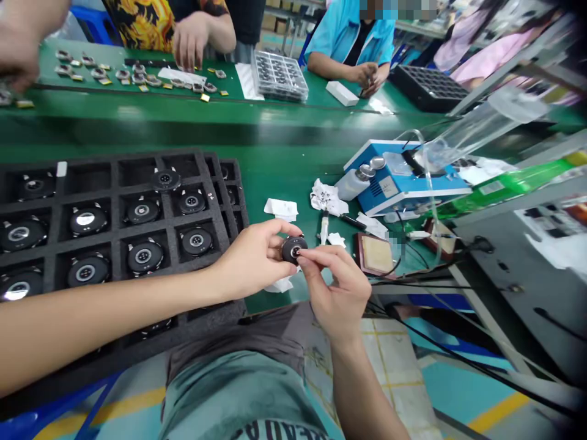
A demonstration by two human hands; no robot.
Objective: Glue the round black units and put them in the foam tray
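A round black smartwatch body (pixel 291 247), its back with a ring-shaped sensor turned up, is gripped at the rim by my left hand (pixel 261 253). The thumb lies below it and the index finger curls over its top. My right hand (pixel 337 278) is closed in a pinch, thumb and index fingertips against the sensor face; whatever is between them is too small to make out. On the left, a black foam tray (pixel 114 229) holds several similar watch bodies (pixel 145 255) in its compartments. One watch body (pixel 166 179) sits across a divider.
Right of my hands lie a white-handled tool (pixel 324 227), a crumpled tissue (pixel 328 197) with dark bits, and a sponge in a brown holder (pixel 376 253). Behind stand a pump bottle (pixel 352 183), a blue machine (pixel 403 177) and a green bottle (pixel 513 186). Co-workers' hands (pixel 190 43) work across the bench.
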